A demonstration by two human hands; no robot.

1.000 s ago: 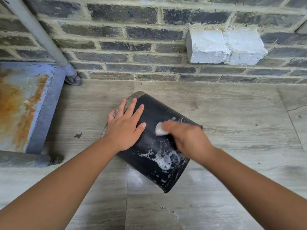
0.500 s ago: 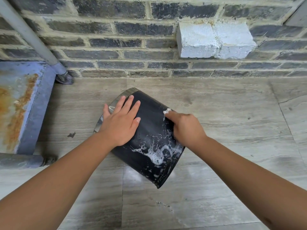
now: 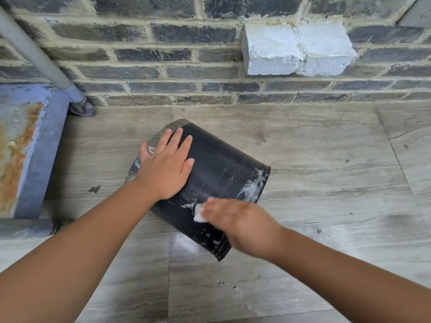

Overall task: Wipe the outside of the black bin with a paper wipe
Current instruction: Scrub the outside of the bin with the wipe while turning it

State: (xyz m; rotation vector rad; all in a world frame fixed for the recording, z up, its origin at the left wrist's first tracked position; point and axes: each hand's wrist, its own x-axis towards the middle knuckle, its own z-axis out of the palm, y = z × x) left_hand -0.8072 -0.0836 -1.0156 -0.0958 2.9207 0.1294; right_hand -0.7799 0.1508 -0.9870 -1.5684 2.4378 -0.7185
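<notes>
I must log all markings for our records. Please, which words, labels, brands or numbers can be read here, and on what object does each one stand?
None: no readable text anywhere.
black bin: no label or brand shows, only white foam.
paper wipe: plain white.

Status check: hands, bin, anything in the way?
Left hand flat on tipped black bin. Right hand pressing white paper wipe. Foam remains. Nothing blocking.
</notes>
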